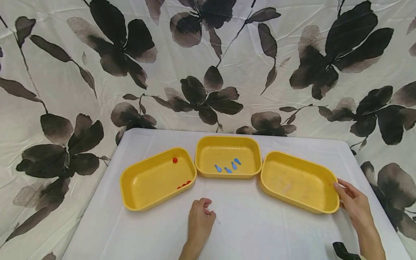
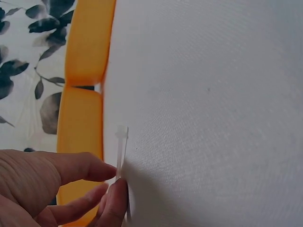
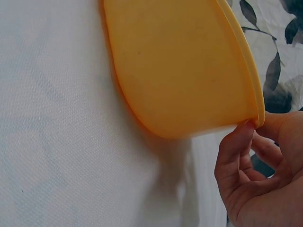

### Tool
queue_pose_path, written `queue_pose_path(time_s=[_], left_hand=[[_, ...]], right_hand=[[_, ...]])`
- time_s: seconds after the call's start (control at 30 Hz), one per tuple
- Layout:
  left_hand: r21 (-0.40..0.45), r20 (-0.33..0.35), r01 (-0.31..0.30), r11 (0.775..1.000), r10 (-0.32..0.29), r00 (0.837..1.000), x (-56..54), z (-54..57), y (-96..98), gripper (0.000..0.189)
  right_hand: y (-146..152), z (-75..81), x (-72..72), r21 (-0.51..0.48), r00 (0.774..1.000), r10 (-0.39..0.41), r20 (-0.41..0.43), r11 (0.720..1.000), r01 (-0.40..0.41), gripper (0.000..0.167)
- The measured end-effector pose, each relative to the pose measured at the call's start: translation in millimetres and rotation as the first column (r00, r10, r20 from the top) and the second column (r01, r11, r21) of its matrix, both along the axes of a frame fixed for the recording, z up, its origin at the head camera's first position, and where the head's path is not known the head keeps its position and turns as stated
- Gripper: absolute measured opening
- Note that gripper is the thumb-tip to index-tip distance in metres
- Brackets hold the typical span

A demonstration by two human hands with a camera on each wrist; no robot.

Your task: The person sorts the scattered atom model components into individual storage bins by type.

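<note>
My left hand [image 1: 199, 221] is low over the white table, in front of the gap between the left and middle trays. Its thumb and fingertips pinch a slim, clear plastic stick [image 2: 121, 137] with a wider end, best seen in the left wrist view. On the right, my right hand [image 1: 356, 206] grips the rim at the outer end of the right yellow tray [image 1: 300, 182], thumb over the edge and fingers outside. That tray has a few faint, pale specks on its floor; what they are is too small to make out.
The middle yellow tray [image 1: 227, 150] contains several small blue pieces [image 1: 234, 165]. Several small red balls [image 1: 175, 160] lie in the left yellow tray [image 1: 146, 180]. The trays stand in an arc; behind hangs a floral cloth [image 1: 195, 65]. A black object [image 1: 344, 251] shows at the lower right.
</note>
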State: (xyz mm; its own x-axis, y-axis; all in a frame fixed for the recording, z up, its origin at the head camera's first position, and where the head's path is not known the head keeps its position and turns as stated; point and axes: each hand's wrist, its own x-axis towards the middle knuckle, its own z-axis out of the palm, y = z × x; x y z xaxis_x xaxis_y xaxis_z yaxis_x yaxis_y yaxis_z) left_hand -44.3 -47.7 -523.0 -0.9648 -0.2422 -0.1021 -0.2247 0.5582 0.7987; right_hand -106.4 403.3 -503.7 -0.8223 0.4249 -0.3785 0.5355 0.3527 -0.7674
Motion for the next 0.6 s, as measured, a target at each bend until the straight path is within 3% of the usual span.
queue_pose_path(time_s=[0.6], left_hand=[[-0.022, -0.004, 0.028, 0.999, -0.028, 1.0, -2.9, 4.7, 4.1, 0.026]], right_hand=[[0.8, -0.3, 0.8, -0.011, 1.0, 0.013, 0.001, 1.0, -0.013, 0.082]])
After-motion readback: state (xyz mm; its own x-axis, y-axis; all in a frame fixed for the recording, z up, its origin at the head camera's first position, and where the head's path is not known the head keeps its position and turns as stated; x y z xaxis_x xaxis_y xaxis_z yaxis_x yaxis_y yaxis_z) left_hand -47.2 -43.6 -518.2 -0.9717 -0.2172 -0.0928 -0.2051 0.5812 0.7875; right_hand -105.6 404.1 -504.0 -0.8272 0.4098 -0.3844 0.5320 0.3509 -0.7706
